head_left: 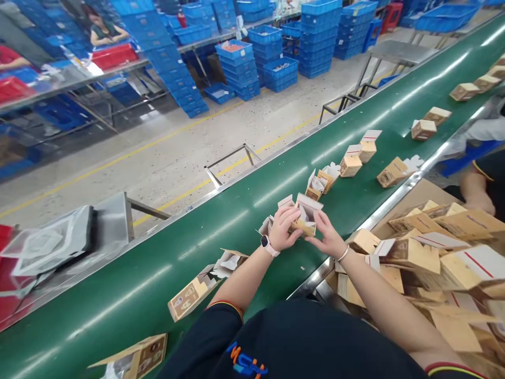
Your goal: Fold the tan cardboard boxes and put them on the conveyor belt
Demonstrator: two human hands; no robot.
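Head-worn view, facing forward and down

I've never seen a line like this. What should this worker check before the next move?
Left hand holding the small kraft carton: ok.
Right hand on that carton: ok.
Carton flaps closed: not ok, they stand open.
Contents inside the carton: cannot tell.
Pile of flat cartons within reach at right: ok.
Co-worker's hand apart from these hands: ok.
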